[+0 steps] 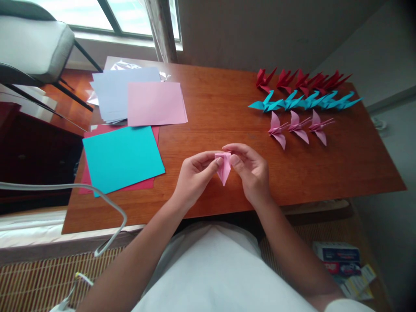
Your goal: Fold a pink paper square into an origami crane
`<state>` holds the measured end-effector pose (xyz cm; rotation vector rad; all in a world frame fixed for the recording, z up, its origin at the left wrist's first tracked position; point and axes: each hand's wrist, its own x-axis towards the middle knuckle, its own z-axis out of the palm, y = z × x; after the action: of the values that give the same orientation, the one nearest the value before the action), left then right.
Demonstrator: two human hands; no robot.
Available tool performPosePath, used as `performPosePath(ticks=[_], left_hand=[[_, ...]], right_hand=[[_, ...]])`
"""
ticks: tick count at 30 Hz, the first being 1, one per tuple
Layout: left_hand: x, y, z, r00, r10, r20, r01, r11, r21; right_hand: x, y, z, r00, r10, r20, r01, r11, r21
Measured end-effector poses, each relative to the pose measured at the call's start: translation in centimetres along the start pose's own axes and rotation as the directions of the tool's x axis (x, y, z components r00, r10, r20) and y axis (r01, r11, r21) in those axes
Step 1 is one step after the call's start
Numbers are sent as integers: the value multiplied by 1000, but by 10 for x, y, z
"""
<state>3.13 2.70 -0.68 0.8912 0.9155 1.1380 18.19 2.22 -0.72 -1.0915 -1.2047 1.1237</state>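
Note:
A small pink folded paper (pixel 224 170) is held just above the table's near edge, its point directed toward me and its straight edge away. My left hand (pixel 199 174) pinches its left side, thumb on top and fingers behind. My right hand (pixel 250 171) grips the right side the same way, with the thumb against the upper right corner. The fingertips behind the paper are partly hidden. To the right stand three finished pink paper cranes (pixel 295 126), in front of a row of blue cranes (pixel 305 102) and a row of red cranes (pixel 302 81).
On the left of the wooden table (pixel 214 104) lie pink sheets (pixel 157 104), grey-blue sheets (pixel 112 95), a turquoise sheet (pixel 123 158) and red sheets (pixel 147 183). A white cable (pixel 113 206) loops past the front left corner. A chair (pixel 35 47) stands by the window.

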Motion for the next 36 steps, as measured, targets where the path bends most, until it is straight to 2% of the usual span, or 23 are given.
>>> performPosePath(ticks=[4, 13, 21, 25, 30, 36], left_hand=[[-1, 1, 1, 999, 49, -1, -49, 998, 50], [-1, -3, -3, 998, 57, 4, -58, 996, 71], [0, -4, -4, 999, 51, 2, -51, 996, 77], [0, -3, -2, 1000, 12, -24, -11, 999, 48], [1, -3, -2, 999, -39, -28, 40, 999, 34], [1, -3, -2, 999, -13, -40, 16, 997, 74]], right_hand=[[0, -4, 0, 1000, 12, 19, -10, 996, -89], [0, -6, -1, 995, -94, 17, 95, 972, -215], [0, 0, 3, 999, 34, -26, -35, 999, -38], [1, 3, 3, 994, 105, -28, -104, 994, 44], [4, 3, 4, 989, 144, -40, -143, 989, 34], [6, 2, 2, 989, 147, -19, -147, 989, 8]])
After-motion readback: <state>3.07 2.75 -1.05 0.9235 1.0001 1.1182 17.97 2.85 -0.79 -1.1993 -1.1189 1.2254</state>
